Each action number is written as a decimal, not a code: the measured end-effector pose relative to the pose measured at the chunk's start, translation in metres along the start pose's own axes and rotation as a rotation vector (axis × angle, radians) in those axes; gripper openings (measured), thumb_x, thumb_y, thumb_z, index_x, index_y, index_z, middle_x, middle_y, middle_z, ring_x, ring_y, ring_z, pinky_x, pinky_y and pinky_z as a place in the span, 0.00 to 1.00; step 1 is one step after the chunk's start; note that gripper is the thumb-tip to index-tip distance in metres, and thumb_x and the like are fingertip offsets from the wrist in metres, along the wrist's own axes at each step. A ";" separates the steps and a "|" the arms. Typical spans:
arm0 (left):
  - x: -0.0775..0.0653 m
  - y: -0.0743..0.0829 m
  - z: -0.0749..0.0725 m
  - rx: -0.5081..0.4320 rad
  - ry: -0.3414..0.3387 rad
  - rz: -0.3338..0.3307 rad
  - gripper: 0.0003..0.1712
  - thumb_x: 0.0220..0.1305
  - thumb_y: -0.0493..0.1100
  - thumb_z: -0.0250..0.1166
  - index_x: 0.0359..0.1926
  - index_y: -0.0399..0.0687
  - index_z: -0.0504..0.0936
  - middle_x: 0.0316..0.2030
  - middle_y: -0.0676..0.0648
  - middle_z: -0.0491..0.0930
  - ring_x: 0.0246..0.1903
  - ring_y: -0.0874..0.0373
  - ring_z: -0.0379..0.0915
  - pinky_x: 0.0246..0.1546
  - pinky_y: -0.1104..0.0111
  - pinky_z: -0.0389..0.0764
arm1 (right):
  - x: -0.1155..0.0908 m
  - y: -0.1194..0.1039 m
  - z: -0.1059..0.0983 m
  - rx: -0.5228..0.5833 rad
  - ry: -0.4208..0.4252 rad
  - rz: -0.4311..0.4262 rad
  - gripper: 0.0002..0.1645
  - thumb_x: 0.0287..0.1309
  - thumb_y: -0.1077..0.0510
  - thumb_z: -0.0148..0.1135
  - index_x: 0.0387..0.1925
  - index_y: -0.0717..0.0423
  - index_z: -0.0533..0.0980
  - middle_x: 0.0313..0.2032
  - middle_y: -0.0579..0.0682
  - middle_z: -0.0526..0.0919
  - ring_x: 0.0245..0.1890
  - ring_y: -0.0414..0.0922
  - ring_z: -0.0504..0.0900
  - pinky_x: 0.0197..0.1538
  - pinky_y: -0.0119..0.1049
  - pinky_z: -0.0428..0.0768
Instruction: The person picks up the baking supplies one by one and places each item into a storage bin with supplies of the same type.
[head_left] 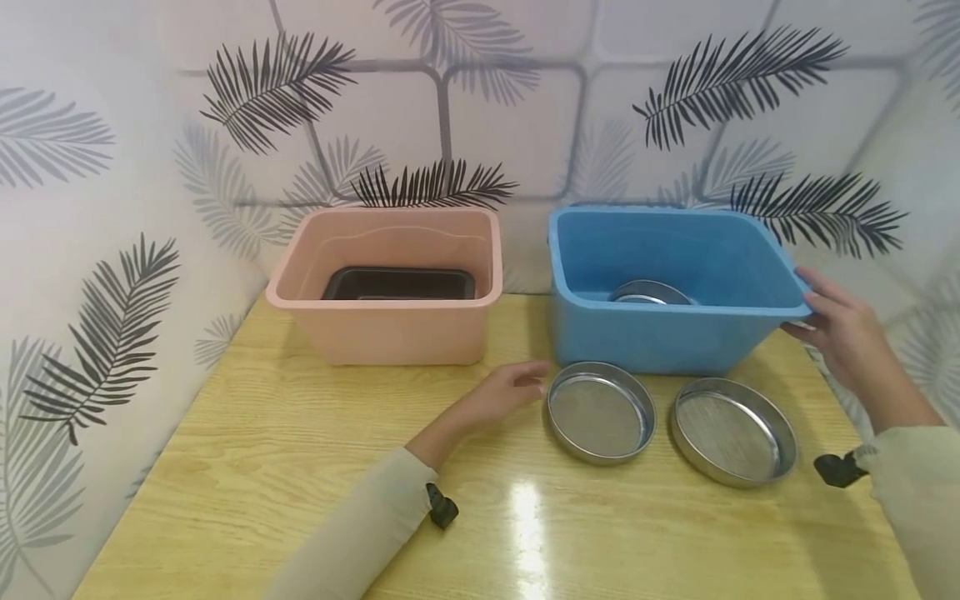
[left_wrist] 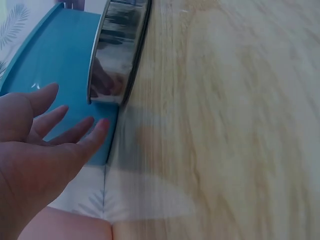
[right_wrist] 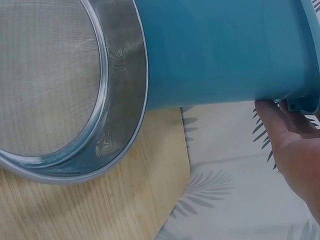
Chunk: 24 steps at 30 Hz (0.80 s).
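Observation:
At the right end of the blue bin (head_left: 637, 337), my right hand (head_left: 843, 329) grips the rim; in the right wrist view its fingers (right_wrist: 274, 122) reach up under the bin's lip. My left hand (head_left: 504, 393) hovers beside a round metal sieve (head_left: 600, 414), its fingers loosely spread and holding nothing. In the left wrist view a small gap shows between those fingers (left_wrist: 95, 140) and the sieve's shiny wall (left_wrist: 116, 55). A second mesh sieve (head_left: 727, 433) lies to the right of the first. Inside the blue bin rests another round metal piece (head_left: 649, 292), partly hidden by the front wall.
A pink bin (head_left: 397, 333) stands at the back left with a dark rectangular pan (head_left: 405, 282) inside. Both bins are close to the leaf-patterned wall (head_left: 517, 125). The wooden table's (head_left: 285, 467) right edge runs just beyond the right sieve.

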<state>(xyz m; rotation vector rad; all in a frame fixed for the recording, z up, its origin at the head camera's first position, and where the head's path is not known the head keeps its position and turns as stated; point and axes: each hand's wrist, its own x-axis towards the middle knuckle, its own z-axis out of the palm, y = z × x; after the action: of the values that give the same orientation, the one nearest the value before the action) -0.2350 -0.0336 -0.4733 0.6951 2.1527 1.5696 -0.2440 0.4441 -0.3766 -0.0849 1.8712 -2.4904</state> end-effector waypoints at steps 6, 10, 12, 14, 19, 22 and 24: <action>0.016 -0.005 0.011 0.002 -0.024 -0.027 0.26 0.75 0.41 0.59 0.71 0.42 0.71 0.68 0.41 0.73 0.64 0.48 0.72 0.54 0.65 0.82 | -0.001 0.001 -0.001 -0.046 0.014 0.002 0.36 0.74 0.60 0.53 0.78 0.49 0.55 0.50 0.34 0.85 0.46 0.35 0.87 0.41 0.31 0.87; 0.021 -0.006 0.017 0.057 -0.005 -0.024 0.24 0.74 0.40 0.60 0.69 0.43 0.74 0.68 0.42 0.73 0.67 0.50 0.69 0.64 0.61 0.76 | -0.002 0.000 0.000 -0.036 0.006 -0.010 0.35 0.75 0.61 0.52 0.78 0.51 0.55 0.50 0.35 0.85 0.46 0.36 0.87 0.40 0.31 0.87; 0.023 -0.007 0.019 0.091 0.001 -0.018 0.24 0.74 0.40 0.60 0.68 0.43 0.75 0.68 0.42 0.73 0.70 0.50 0.65 0.70 0.60 0.70 | -0.002 0.001 0.001 -0.038 0.000 -0.022 0.35 0.75 0.62 0.51 0.78 0.52 0.55 0.51 0.36 0.85 0.47 0.36 0.87 0.41 0.31 0.87; 0.024 -0.006 0.021 0.116 0.004 -0.018 0.24 0.73 0.40 0.60 0.68 0.43 0.75 0.68 0.42 0.73 0.72 0.50 0.63 0.74 0.60 0.64 | -0.002 0.002 0.002 -0.034 -0.004 -0.027 0.35 0.75 0.62 0.50 0.78 0.53 0.54 0.51 0.36 0.85 0.47 0.36 0.87 0.41 0.31 0.87; 0.026 -0.006 0.024 0.136 -0.013 -0.016 0.24 0.73 0.39 0.60 0.68 0.42 0.75 0.68 0.41 0.73 0.72 0.50 0.63 0.74 0.59 0.64 | -0.002 0.003 0.002 -0.117 0.007 -0.020 0.37 0.77 0.58 0.50 0.80 0.53 0.49 0.60 0.37 0.79 0.49 0.32 0.84 0.42 0.28 0.86; 0.028 -0.007 0.024 0.154 -0.020 0.005 0.25 0.73 0.38 0.59 0.69 0.40 0.74 0.68 0.40 0.73 0.71 0.49 0.64 0.73 0.59 0.65 | -0.002 0.003 0.001 -0.142 0.018 -0.010 0.38 0.77 0.56 0.49 0.80 0.51 0.48 0.72 0.38 0.67 0.49 0.30 0.83 0.42 0.26 0.85; 0.027 -0.006 0.023 0.160 -0.018 0.014 0.25 0.74 0.37 0.58 0.69 0.39 0.73 0.68 0.40 0.73 0.71 0.49 0.64 0.73 0.59 0.66 | -0.001 0.004 0.001 -0.143 0.022 -0.006 0.38 0.77 0.55 0.49 0.80 0.51 0.47 0.77 0.45 0.58 0.49 0.30 0.83 0.43 0.26 0.85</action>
<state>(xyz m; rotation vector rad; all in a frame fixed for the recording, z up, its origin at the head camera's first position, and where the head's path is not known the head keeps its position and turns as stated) -0.2444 -0.0009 -0.4861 0.7723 2.2825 1.4033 -0.2433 0.4422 -0.3800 -0.0664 2.0589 -2.3679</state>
